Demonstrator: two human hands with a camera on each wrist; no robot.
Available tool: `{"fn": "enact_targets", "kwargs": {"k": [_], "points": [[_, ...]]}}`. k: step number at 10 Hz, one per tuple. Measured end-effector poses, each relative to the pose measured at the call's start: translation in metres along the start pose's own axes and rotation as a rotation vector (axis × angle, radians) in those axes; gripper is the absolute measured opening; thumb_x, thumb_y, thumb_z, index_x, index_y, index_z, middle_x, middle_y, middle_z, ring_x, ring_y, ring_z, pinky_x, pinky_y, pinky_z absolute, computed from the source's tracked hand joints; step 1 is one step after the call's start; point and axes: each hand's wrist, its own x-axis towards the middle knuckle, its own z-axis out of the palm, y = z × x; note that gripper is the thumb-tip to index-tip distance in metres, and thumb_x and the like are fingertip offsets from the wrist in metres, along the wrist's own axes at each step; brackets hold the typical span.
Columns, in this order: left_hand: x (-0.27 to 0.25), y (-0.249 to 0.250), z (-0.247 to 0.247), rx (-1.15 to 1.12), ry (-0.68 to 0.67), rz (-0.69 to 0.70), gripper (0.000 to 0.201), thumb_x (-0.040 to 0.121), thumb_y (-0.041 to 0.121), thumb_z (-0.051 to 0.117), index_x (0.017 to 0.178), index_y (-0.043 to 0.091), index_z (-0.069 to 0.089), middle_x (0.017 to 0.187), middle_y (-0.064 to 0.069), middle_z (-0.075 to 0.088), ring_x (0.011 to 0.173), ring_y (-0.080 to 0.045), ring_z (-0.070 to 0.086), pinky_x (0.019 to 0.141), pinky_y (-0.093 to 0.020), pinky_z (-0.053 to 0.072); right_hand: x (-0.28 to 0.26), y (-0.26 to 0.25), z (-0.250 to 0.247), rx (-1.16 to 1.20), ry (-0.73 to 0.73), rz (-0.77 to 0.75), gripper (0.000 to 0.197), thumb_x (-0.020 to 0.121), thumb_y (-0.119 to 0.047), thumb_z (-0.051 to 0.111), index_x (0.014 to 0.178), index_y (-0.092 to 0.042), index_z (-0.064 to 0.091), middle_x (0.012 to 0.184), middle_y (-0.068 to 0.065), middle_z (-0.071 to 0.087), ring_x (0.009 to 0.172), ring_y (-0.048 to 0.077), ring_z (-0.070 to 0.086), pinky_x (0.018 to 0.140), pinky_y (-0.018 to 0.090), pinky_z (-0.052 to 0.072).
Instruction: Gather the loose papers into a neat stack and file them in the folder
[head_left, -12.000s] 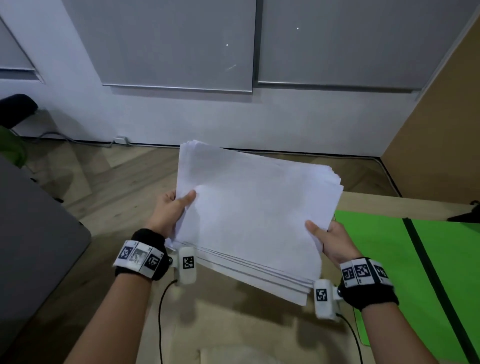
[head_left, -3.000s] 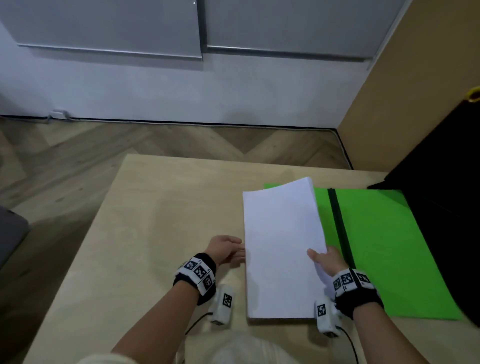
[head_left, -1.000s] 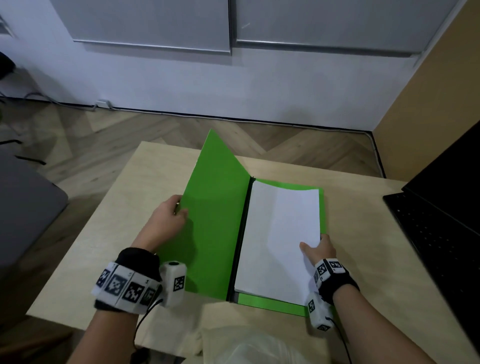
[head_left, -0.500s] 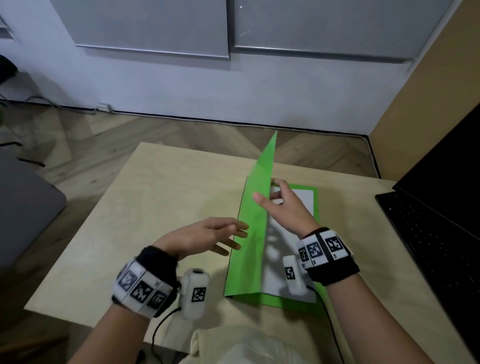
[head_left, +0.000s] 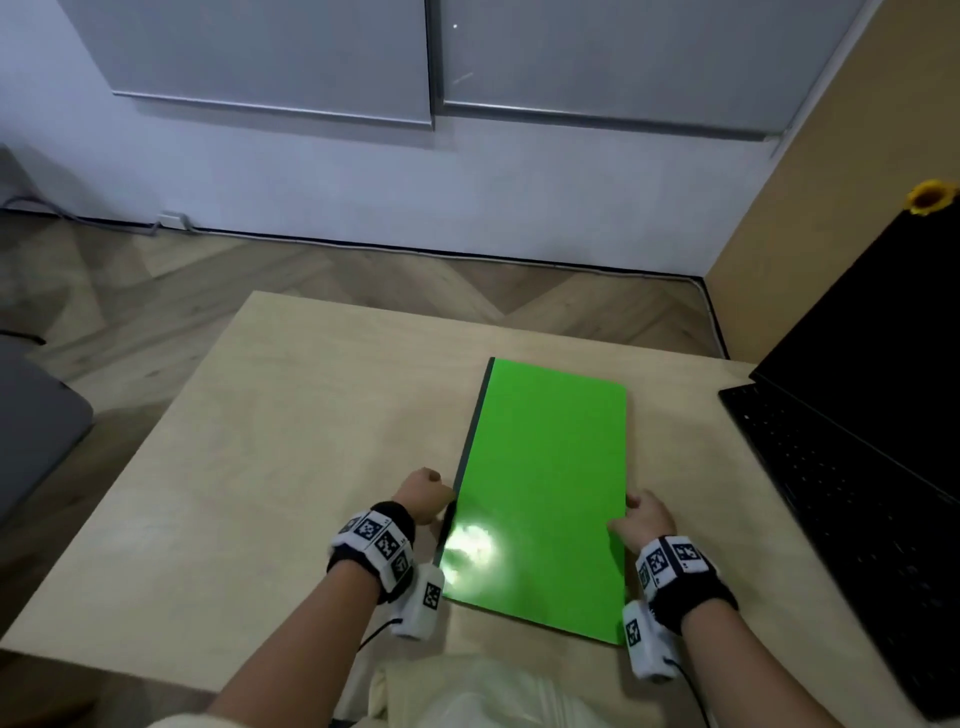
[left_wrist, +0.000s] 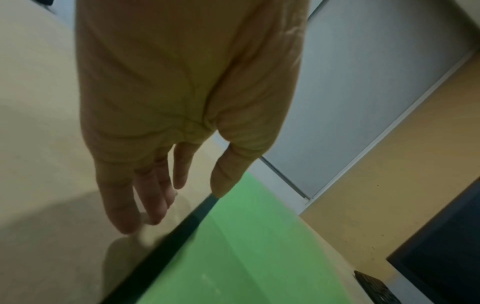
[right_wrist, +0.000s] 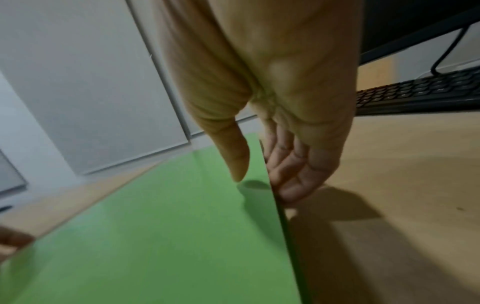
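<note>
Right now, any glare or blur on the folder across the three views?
Head view: a bright glare patch on the green folder near its spine corner, otherwise sharp. Left wrist view: spine edge smeared, left hand dim. Right wrist view: soft, right hand casts shadow on the table.

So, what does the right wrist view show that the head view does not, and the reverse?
Only the right wrist view shows how the right hand holds the folder: thumb on the cover, fingers under its open edge. Only the head view shows the whole closed folder on the table, its dark spine and the left hand beside it. Both show the laptop.
</note>
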Motion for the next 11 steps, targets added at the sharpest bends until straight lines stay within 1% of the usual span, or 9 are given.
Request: {"fn": "enact_targets", "kwargs": {"k": [1, 2, 3, 6, 7, 8, 9, 10, 11], "points": [[-0.001, 0.004, 0.006, -0.023, -0.061, -0.002, 0.006, 0.092, 0.007, 0.050, 0.092, 0.008, 0.056, 0.093, -0.016, 0.057, 0.089, -0.027, 0.053, 0.076, -0.033, 0.046, 0.008, 0.003, 0.014, -0.070, 0.028, 0.061, 0.053, 0.080, -0.008, 0.061, 0.130, 0.003, 0.049, 0.133, 0.022, 0.053, 0.117, 0.035, 0.056, 0.093, 0.037, 0.048], [0.006, 0.005, 0.011, -0.021, -0.084, 0.013, 0.042, 0.092, 0.010, 0.054, 0.133, 0.001, 0.048, 0.128, -0.022, 0.058, 0.114, -0.035, 0.059, 0.096, -0.041, 0.052, 0.005, -0.006, 0.019, -0.093, 0.025, 0.129, 0.052, 0.083, -0.007, 0.058, 0.130, 0.009, 0.044, 0.134, 0.025, 0.050, 0.118, 0.037, 0.054, 0.085, 0.034, 0.048], [0.012, 0.002, 0.007, 0.000, -0.050, 0.037, 0.049, 0.093, 0.010, 0.055, 0.139, 0.000, 0.042, 0.136, -0.023, 0.052, 0.121, -0.037, 0.055, 0.093, -0.035, 0.049, 0.003, -0.015, 0.023, -0.023, 0.025, 0.173, 0.054, 0.084, -0.006, 0.056, 0.132, 0.011, 0.040, 0.136, 0.027, 0.047, 0.122, 0.039, 0.051, 0.088, 0.036, 0.047], [0.030, -0.013, -0.057, -0.066, 0.090, 0.019, 0.047, 0.093, 0.006, 0.054, 0.138, -0.005, 0.044, 0.127, -0.028, 0.056, 0.095, -0.029, 0.054, 0.080, -0.032, 0.045, 0.006, -0.071, 0.057, 0.107, -0.045, 0.034, 0.037, 0.081, -0.001, 0.050, 0.116, 0.001, 0.062, 0.108, 0.016, 0.066, 0.095, 0.032, 0.061, 0.086, 0.040, 0.053], [0.038, -0.015, -0.073, -0.101, 0.089, -0.004, 0.043, 0.093, 0.004, 0.052, 0.135, -0.005, 0.045, 0.111, -0.020, 0.057, 0.090, -0.027, 0.052, 0.077, -0.032, 0.045, 0.001, -0.089, 0.065, 0.108, -0.055, 0.000, 0.036, 0.083, 0.003, 0.046, 0.115, 0.000, 0.062, 0.098, 0.015, 0.063, 0.085, 0.028, 0.058, 0.074, 0.033, 0.047], [0.039, -0.014, -0.079, -0.128, 0.068, -0.027, 0.043, 0.093, 0.003, 0.052, 0.134, -0.004, 0.046, 0.103, -0.016, 0.057, 0.078, -0.023, 0.056, 0.066, -0.032, 0.049, 0.001, -0.098, 0.067, 0.117, -0.035, -0.021, 0.036, 0.083, 0.006, 0.045, 0.115, 0.004, 0.062, 0.109, 0.019, 0.066, 0.088, 0.030, 0.060, 0.072, 0.030, 0.044], [0.047, -0.021, -0.080, -0.155, 0.062, -0.016, 0.046, 0.091, 0.003, 0.054, 0.136, -0.003, 0.046, 0.118, -0.023, 0.059, 0.092, -0.028, 0.057, 0.083, -0.037, 0.052, 0.004, -0.096, 0.068, 0.126, -0.032, -0.043, 0.040, 0.083, 0.008, 0.044, 0.116, 0.000, 0.063, 0.108, 0.018, 0.067, 0.076, 0.024, 0.055, 0.071, 0.028, 0.043], [0.039, -0.020, -0.086, -0.180, 0.033, 0.000, 0.034, 0.092, 0.002, 0.051, 0.126, 0.000, 0.050, 0.106, -0.017, 0.061, 0.084, -0.024, 0.057, 0.076, -0.035, 0.052, -0.003, -0.095, 0.064, 0.154, -0.046, -0.041, 0.043, 0.085, 0.006, 0.046, 0.124, -0.004, 0.059, 0.121, 0.016, 0.064, 0.104, 0.030, 0.060, 0.089, 0.033, 0.047], [0.038, -0.043, -0.094, -0.200, 0.042, -0.042, 0.025, 0.092, 0.000, 0.049, 0.115, 0.004, 0.055, 0.089, -0.012, 0.057, 0.077, -0.022, 0.055, 0.069, -0.030, 0.049, -0.004, -0.088, 0.054, 0.224, 0.009, -0.058, 0.043, 0.086, 0.000, 0.050, 0.129, -0.006, 0.054, 0.130, 0.014, 0.058, 0.116, 0.029, 0.055, 0.098, 0.033, 0.042]]}}
